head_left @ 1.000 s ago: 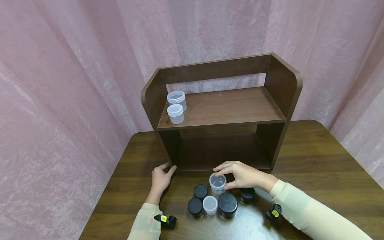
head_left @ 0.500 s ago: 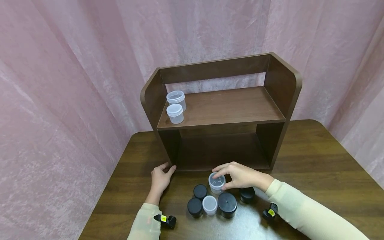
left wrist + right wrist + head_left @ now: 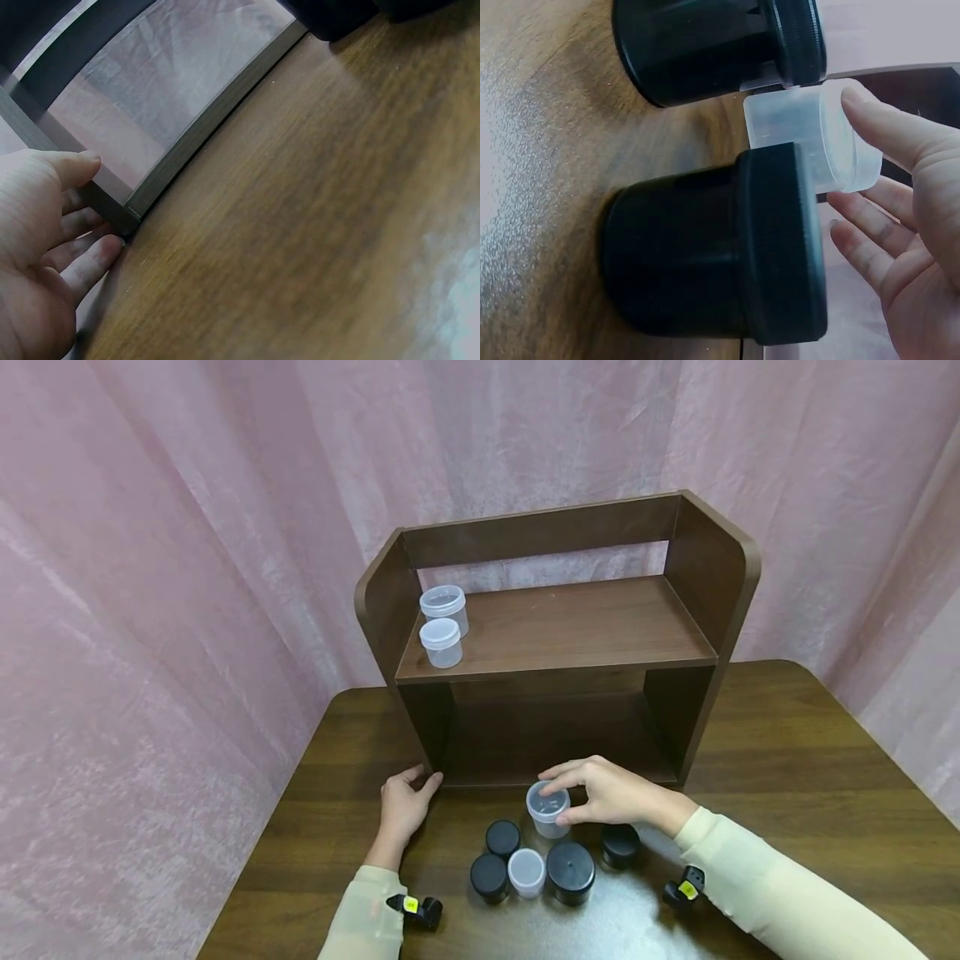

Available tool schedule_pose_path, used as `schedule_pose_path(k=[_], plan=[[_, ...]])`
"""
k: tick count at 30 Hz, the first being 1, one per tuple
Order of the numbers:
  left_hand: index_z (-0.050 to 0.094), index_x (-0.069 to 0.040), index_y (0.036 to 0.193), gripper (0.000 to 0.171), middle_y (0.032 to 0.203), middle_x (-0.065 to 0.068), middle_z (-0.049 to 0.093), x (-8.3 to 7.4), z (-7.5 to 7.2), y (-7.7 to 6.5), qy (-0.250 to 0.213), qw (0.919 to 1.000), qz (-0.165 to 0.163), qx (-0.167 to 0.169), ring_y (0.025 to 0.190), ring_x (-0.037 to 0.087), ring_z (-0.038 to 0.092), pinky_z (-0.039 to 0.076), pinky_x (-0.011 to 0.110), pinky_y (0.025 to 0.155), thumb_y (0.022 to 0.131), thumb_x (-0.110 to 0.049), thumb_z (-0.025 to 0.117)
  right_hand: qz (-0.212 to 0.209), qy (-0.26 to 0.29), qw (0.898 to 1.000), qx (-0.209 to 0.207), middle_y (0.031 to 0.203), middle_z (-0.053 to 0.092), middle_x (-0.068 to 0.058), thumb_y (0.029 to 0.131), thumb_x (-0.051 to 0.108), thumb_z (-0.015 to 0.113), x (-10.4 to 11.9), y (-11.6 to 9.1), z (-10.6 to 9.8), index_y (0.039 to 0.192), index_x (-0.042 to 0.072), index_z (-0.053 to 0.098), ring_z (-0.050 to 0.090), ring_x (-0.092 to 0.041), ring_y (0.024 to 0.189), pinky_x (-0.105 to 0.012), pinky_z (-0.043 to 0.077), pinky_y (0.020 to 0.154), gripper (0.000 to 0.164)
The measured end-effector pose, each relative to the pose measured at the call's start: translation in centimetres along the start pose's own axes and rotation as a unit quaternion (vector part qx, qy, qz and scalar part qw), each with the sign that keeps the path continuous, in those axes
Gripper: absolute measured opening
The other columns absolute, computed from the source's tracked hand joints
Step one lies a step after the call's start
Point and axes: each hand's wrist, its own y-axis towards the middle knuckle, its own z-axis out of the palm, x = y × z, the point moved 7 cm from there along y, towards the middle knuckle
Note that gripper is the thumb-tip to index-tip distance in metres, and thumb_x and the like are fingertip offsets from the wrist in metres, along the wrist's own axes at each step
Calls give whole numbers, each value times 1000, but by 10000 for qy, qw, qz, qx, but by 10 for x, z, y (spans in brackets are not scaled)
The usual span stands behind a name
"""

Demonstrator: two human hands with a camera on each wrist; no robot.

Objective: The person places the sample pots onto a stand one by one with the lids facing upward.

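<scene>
My right hand (image 3: 611, 793) pinches a clear plastic jar (image 3: 550, 829) by its lid, thumb on one side and fingers on the other. In the right wrist view, that translucent jar (image 3: 784, 124) shows between two black-lidded jars, the larger black jar (image 3: 705, 251) nearest the camera. My left hand (image 3: 402, 808) holds the front lower left corner of a brown two-tier shelf (image 3: 585, 622). In the left wrist view, the thumb (image 3: 79, 166) and fingers lie around the side panel's edge, low at the table.
Before the shelf stand black-lidded jars (image 3: 489, 877), a white-lidded jar (image 3: 527, 870), a large black jar (image 3: 570, 870) and another black jar (image 3: 619, 845) at right. Two clear jars (image 3: 442, 647) sit at the upper shelf's left end. Pink curtain (image 3: 187, 610) hangs behind the table (image 3: 772, 735).
The right hand has raised the clear jar slightly and moved it a little toward the shelf, away from the other jars. The left hand stays at the shelf corner.
</scene>
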Motion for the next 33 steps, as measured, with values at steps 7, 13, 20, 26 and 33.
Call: schedule_pose_path(k=[7,13,20,26,33], plan=[[64,6,121,54,114,21,66,-1,0,1,21,10000,38,2,107,34,61,50,46,87,88,-36,71,-99,23,9997,-200,128,61,2,81,39,76,2,1,-7,117,18,71,57,-17,118,-38,48,94,41],[64,6,120,54,115,21,66,0,0,1,42,10000,70,-19,110,35,60,49,47,89,88,-36,71,-165,66,9989,-431,126,62,1,82,41,74,7,0,-14,116,19,72,58,-18,116,-39,50,90,40],[64,5,121,54,117,20,65,3,1,1,29,10000,12,12,112,35,58,48,48,91,88,-36,71,-360,71,9968,-715,123,64,-2,84,41,72,15,-2,-25,115,17,72,60,-19,112,-36,53,86,40],[64,5,121,53,116,20,65,3,1,1,22,10000,8,8,111,34,59,49,47,88,88,-35,71,-693,137,9929,-961,120,65,-7,84,36,73,22,-2,-33,115,13,72,62,-21,109,-34,54,82,38],[64,5,121,52,116,19,66,5,2,2,23,10000,-12,31,114,35,58,48,47,91,88,-35,71,-775,305,9882,-1285,119,66,-2,81,36,76,30,-2,-42,113,13,73,63,-18,106,-33,54,83,39]])
